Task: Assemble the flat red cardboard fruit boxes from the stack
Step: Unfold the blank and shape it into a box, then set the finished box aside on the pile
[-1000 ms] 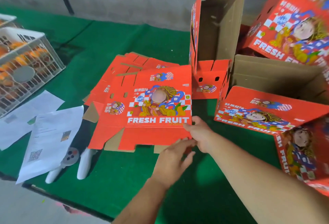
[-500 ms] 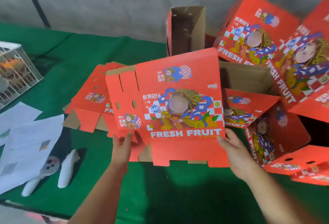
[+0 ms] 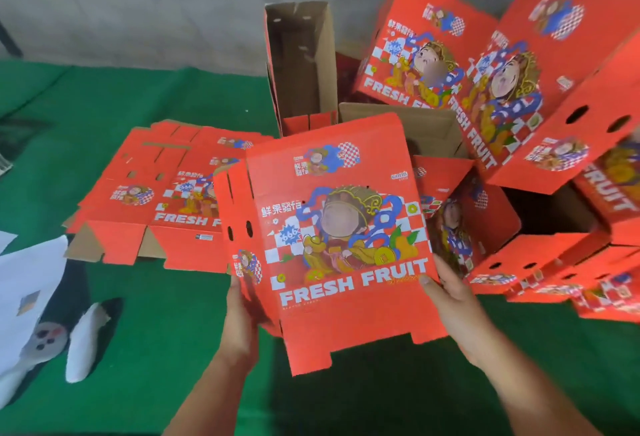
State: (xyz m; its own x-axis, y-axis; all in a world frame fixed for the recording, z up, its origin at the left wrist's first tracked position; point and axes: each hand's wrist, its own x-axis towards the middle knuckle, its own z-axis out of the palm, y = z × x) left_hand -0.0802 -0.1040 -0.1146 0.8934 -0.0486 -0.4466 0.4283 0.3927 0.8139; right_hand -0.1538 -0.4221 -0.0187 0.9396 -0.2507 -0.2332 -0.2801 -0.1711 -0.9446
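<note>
Both hands holding one red box [image 3: 341,238] up off the green table [image 3: 145,349], printed side w/ "FRESH FRUIT" facing the camera. Left hand [image 3: 240,324] grips the left side panel, fingers mostly hidden behind the cardboard so can't tell exactly how they curl. Right hand [image 3: 453,300] pinches the right edge, thumb on the front. Box looks partly opened, side panel folding back at an angle. Stack of flat boxes [image 3: 156,193] lies just behind-left on the table. Pile of built boxes [image 3: 519,96] on the right, some tipped over. White papers [image 3: 31,283] at far left.
</note>
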